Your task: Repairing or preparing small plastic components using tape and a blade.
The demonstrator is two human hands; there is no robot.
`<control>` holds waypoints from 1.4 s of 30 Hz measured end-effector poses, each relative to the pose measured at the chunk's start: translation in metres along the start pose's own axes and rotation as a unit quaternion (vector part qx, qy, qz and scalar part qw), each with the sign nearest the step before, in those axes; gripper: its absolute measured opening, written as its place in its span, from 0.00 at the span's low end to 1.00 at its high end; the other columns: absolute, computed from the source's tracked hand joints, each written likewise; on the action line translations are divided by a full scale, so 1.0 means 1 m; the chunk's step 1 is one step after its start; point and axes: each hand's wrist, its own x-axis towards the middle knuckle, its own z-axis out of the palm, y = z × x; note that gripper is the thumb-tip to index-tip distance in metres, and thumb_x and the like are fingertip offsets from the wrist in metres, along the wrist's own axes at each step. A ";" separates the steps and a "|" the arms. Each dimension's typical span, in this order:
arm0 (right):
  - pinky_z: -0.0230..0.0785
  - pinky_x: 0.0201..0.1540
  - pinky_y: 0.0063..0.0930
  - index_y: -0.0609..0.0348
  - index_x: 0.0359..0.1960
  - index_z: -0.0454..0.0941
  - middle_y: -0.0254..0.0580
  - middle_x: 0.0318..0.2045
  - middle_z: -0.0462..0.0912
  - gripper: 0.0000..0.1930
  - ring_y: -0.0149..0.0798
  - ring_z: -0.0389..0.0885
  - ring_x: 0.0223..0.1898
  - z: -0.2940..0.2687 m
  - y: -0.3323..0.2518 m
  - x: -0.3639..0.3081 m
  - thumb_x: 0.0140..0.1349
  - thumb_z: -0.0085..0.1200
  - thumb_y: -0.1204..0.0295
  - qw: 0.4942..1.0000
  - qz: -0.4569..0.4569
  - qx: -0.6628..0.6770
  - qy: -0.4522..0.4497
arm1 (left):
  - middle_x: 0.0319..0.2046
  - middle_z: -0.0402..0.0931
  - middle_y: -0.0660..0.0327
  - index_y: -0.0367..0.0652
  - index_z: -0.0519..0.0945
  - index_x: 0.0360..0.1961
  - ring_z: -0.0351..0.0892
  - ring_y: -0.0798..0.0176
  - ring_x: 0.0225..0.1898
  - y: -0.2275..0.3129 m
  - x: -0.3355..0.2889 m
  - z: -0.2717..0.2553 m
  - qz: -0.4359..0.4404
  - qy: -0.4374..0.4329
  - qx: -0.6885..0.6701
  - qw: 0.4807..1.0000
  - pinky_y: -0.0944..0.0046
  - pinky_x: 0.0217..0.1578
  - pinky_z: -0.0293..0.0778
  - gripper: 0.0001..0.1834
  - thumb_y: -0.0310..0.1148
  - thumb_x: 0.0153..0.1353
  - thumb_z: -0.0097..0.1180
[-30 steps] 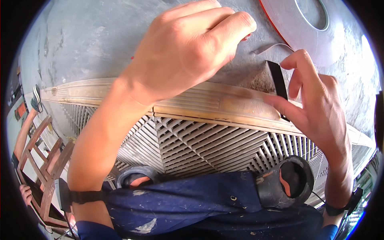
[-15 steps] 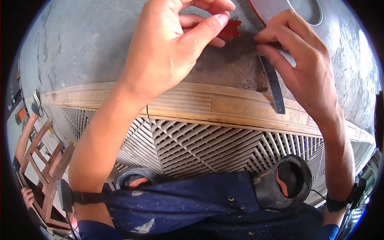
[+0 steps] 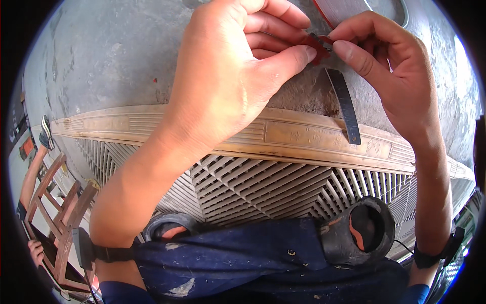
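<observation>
A small red piece of tape or film (image 3: pixel 319 50) is pinched between the thumb and fingers of my left hand (image 3: pixel 253 55). My right hand (image 3: pixel 382 55) pinches its far right edge with thumb and forefinger, next to a small dark strip that the fingers partly hide. Just below the fingertips lies a narrow, slightly curved black flat blade or ruler (image 3: pixel 345 109). Its upper end rests on the grey concrete and its lower end on the tan moulded border. A roll with a red edge (image 3: pixel 344 9) lies beyond my right hand, cut off by the frame.
The grey concrete floor (image 3: pixel 116 66) meets a tan patterned border (image 3: pixel 298 133) and a slatted grating (image 3: pixel 258 187). Two black slippers (image 3: pixel 359 230) stand by my navy clothing (image 3: pixel 233 253). At far left are a brown wooden chair frame (image 3: pixel 63 238) and another person's hand (image 3: pixel 35 252).
My left hand has shifted right and slightly down with the red piece. My right hand has turned and now pinches that piece's edge. The black blade has not moved.
</observation>
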 end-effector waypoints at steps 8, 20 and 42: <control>0.72 0.51 0.20 0.63 0.46 0.83 0.33 0.37 0.85 0.07 0.23 0.80 0.41 -0.001 0.007 0.000 0.69 0.60 0.75 0.997 0.019 0.080 -0.008 | 0.37 0.84 0.52 0.31 0.77 0.45 0.86 0.66 0.40 0.002 -0.002 0.010 0.012 0.022 0.009 1.000 0.69 0.44 0.82 0.13 0.20 0.62 0.67; 0.74 0.53 0.23 0.63 0.47 0.84 0.37 0.38 0.87 0.08 0.27 0.83 0.43 -0.002 0.006 0.002 0.70 0.60 0.74 0.997 0.012 0.077 -0.019 | 0.37 0.85 0.52 0.31 0.77 0.45 0.86 0.65 0.40 -0.005 -0.003 0.016 0.046 0.042 0.009 0.998 0.69 0.44 0.82 0.12 0.21 0.63 0.66; 0.76 0.37 0.17 0.69 0.40 0.83 0.43 0.32 0.87 0.06 0.25 0.83 0.34 0.007 0.001 0.002 0.67 0.62 0.76 0.979 0.090 0.181 0.025 | 0.36 0.85 0.51 0.31 0.77 0.44 0.87 0.65 0.39 -0.003 -0.001 0.018 0.036 0.032 -0.024 0.999 0.69 0.43 0.82 0.11 0.22 0.64 0.65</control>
